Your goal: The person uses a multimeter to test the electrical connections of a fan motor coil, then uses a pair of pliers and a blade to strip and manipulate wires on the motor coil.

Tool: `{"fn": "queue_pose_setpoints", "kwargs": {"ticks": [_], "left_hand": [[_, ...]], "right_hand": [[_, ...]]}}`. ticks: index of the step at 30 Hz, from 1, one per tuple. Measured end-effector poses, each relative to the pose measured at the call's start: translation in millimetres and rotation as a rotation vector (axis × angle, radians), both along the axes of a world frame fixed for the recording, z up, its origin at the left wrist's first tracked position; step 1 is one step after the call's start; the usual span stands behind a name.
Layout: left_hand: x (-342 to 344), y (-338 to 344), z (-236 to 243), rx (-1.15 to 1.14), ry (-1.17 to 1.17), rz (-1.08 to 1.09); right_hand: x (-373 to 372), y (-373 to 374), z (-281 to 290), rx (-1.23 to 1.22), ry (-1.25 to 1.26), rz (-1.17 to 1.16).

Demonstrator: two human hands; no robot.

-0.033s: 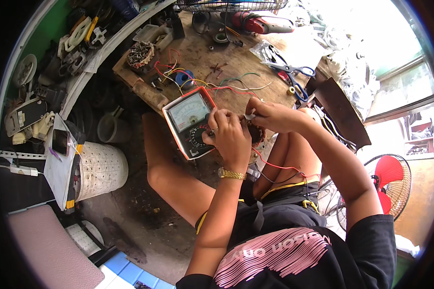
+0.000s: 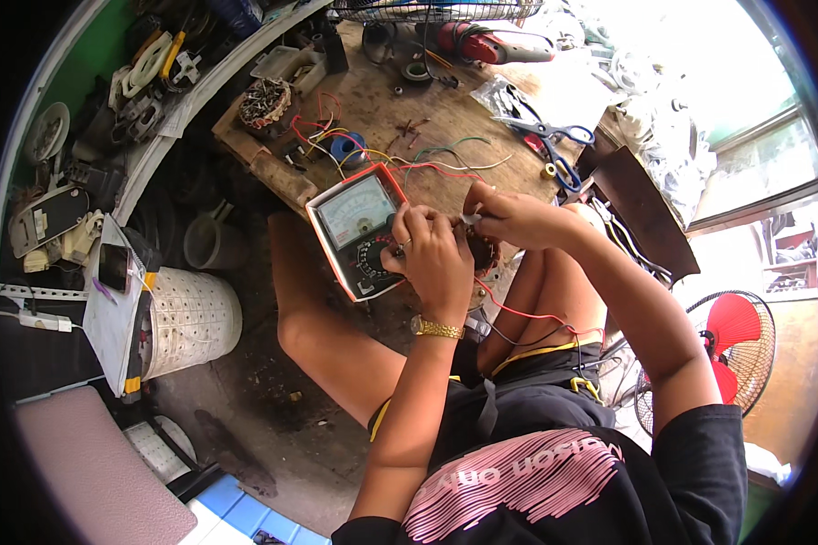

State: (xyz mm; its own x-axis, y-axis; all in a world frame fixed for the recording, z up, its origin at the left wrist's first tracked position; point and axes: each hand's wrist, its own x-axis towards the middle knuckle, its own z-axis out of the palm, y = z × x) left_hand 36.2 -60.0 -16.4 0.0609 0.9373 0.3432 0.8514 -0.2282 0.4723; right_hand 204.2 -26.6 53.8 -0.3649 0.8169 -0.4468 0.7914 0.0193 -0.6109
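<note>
An analog multimeter [image 2: 355, 202] with an orange-red rim leans in front of my knees, its dial face up. Beside its right edge, my left hand [image 2: 433, 259] is closed with the fingers curled; what it grips is hidden beneath it. My right hand [image 2: 521, 221] pinches a small pale strip [image 2: 470, 220] between thumb and fingertips. Below the two hands shows part of a round copper-wound motor coil [image 2: 487, 256], mostly covered. A red test lead [image 2: 527, 313] runs from near the coil across my lap.
On the wooden table [image 2: 373, 86] lie another wound coil [image 2: 265, 103], loose coloured wires [image 2: 454, 163], blue-handled scissors [image 2: 554, 132] and a red power tool [image 2: 486, 44]. A white perforated basket [image 2: 195, 318] stands at left. A red-bladed fan [image 2: 732, 341] is at right.
</note>
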Motion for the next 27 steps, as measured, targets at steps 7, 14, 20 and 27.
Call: {"fn": "queue_pose_setpoints", "kwargs": {"ticks": [7, 14, 20, 27], "left_hand": [[-3.2, 2.6, 10.0, -0.113, -0.102, -0.052], [-9.4, 8.0, 6.3, -0.091, -0.17, -0.094], [-10.2, 10.0, 6.0, -0.077, -0.148, -0.111], [-9.2, 9.5, 5.6, -0.092, -0.149, -0.123]], "right_hand": [[38.2, 9.6, -9.5, 0.061, 0.567, -0.075], [32.8, 12.9, -18.3, -0.117, 0.511, 0.02], [22.7, 26.2, -20.8, -0.198, 0.483, 0.109], [21.6, 30.1, -31.2, -0.148, 0.515, 0.151]]}}
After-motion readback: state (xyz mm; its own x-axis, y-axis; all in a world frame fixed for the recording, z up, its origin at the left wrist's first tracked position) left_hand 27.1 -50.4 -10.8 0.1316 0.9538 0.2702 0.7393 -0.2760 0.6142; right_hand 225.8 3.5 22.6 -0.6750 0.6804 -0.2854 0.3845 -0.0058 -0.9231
